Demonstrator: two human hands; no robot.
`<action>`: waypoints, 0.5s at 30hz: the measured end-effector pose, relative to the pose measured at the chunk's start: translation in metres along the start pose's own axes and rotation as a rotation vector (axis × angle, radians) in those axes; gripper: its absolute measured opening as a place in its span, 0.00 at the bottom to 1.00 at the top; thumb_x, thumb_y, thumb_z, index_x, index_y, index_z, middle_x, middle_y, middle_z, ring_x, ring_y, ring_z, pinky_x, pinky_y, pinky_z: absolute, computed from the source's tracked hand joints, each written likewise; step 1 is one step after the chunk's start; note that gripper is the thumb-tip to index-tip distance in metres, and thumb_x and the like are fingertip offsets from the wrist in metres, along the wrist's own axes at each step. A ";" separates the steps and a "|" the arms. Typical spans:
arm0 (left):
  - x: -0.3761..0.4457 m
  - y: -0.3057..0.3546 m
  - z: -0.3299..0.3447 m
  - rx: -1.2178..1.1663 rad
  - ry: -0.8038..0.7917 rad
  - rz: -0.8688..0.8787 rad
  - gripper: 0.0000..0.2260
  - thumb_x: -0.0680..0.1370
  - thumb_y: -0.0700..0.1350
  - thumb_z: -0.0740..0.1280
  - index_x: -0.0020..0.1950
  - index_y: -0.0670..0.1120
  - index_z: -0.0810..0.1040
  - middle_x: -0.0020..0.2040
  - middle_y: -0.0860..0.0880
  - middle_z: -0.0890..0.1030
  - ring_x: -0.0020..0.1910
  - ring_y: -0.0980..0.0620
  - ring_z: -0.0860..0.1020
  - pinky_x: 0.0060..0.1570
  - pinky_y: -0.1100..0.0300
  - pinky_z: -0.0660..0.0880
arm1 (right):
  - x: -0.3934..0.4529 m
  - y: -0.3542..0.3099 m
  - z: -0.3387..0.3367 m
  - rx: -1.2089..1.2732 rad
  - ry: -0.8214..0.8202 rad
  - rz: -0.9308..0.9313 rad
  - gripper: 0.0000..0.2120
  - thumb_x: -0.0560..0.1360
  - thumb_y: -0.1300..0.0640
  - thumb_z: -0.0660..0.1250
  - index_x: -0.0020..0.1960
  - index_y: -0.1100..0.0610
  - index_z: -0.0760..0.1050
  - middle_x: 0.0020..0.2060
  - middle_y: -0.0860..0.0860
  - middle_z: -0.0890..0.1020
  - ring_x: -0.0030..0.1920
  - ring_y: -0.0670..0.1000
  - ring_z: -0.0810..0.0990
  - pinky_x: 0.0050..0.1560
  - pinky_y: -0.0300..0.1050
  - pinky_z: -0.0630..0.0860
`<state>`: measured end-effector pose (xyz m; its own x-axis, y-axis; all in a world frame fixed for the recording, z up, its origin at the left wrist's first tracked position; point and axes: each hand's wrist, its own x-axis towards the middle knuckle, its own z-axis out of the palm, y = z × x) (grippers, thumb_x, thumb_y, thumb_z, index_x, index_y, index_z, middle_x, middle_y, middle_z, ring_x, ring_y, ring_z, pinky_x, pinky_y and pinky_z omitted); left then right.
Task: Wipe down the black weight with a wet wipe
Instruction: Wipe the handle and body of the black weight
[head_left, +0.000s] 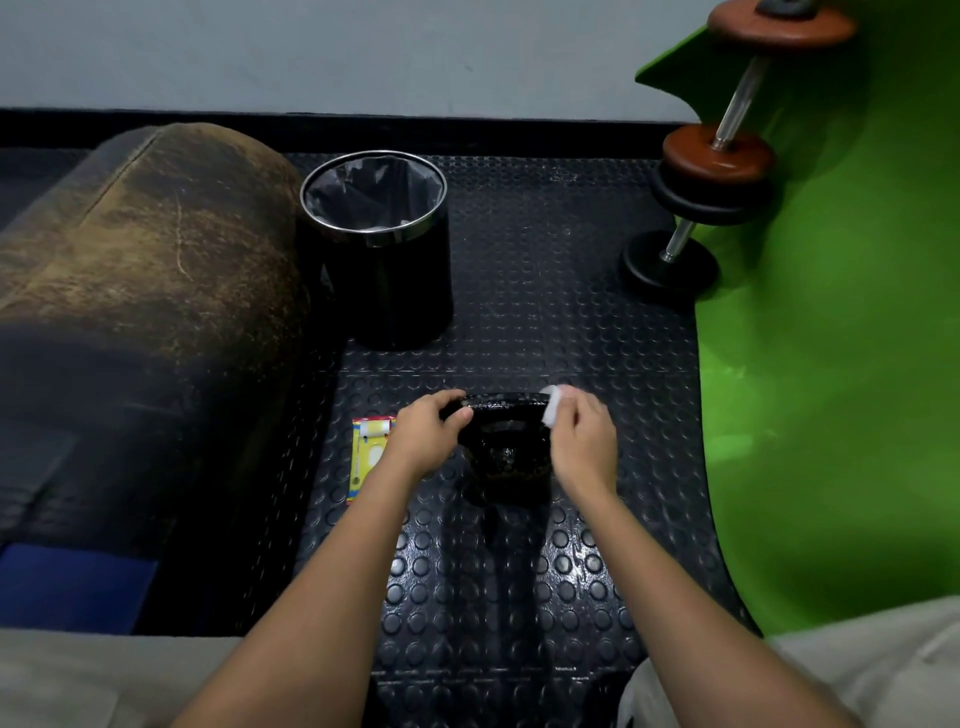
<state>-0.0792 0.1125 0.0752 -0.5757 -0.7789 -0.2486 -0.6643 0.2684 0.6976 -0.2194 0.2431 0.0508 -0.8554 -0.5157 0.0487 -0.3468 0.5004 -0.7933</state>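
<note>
— So, where does the black weight (506, 447) sit?

— On the studded black rubber floor (519, 597), just below the middle of the view, between the two hands. It looks like a kettlebell standing upright: the handle is on top, and its bar runs from nine o'clock to three o'clock. The body widens below it, toward six.

— And the left hand (423, 436)?

— It comes in from seven o'clock and grips the nine o'clock end of the handle, fingers curled over the bar and thumb tucked under.

— The right hand (582, 439)?

— It comes in from five o'clock. Its fingers are pinched together on a white wet wipe (551, 405), and the wipe is pressed against the three o'clock end of the handle. The wipe is a bit blurred, so I cannot tell how it is folded.

— What lies around it?

— Just beside the left hand, at nine o'clock from the weight, a flat yellow packet (366, 457) lies on the floor, its long side running twelve to six. Toward eleven o'clock stands a black bin (384, 280) with a shiny rim and a dark liner. A worn brown cushion roll (156, 249) fills the ten o'clock side. At one to two o'clock a dumbbell (722, 161) with brown and black plates leans against a green mat (841, 364), its bar slanting from seven up to one.
</note>
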 end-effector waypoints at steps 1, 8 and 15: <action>0.000 0.001 0.000 0.000 0.003 -0.001 0.18 0.79 0.52 0.63 0.69 0.52 0.72 0.64 0.48 0.76 0.59 0.50 0.75 0.51 0.63 0.69 | -0.001 0.003 0.004 -0.051 0.011 -0.147 0.17 0.84 0.53 0.53 0.60 0.52 0.79 0.57 0.45 0.81 0.57 0.45 0.76 0.71 0.49 0.66; -0.002 0.003 0.000 0.006 0.004 0.006 0.18 0.79 0.52 0.63 0.69 0.52 0.72 0.62 0.47 0.78 0.48 0.52 0.77 0.40 0.67 0.71 | -0.008 0.016 -0.004 0.137 0.013 0.038 0.15 0.84 0.50 0.53 0.57 0.44 0.78 0.55 0.41 0.78 0.54 0.43 0.76 0.54 0.42 0.73; -0.002 0.003 0.000 0.016 0.004 -0.001 0.18 0.79 0.52 0.63 0.69 0.52 0.72 0.63 0.47 0.78 0.53 0.51 0.76 0.48 0.64 0.69 | 0.000 0.000 -0.004 0.181 -0.010 0.177 0.16 0.83 0.53 0.54 0.60 0.49 0.79 0.56 0.46 0.80 0.53 0.47 0.78 0.50 0.43 0.74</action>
<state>-0.0801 0.1147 0.0784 -0.5734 -0.7813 -0.2466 -0.6722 0.2766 0.6868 -0.2210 0.2455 0.0531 -0.8923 -0.4388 -0.1060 -0.1169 0.4513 -0.8847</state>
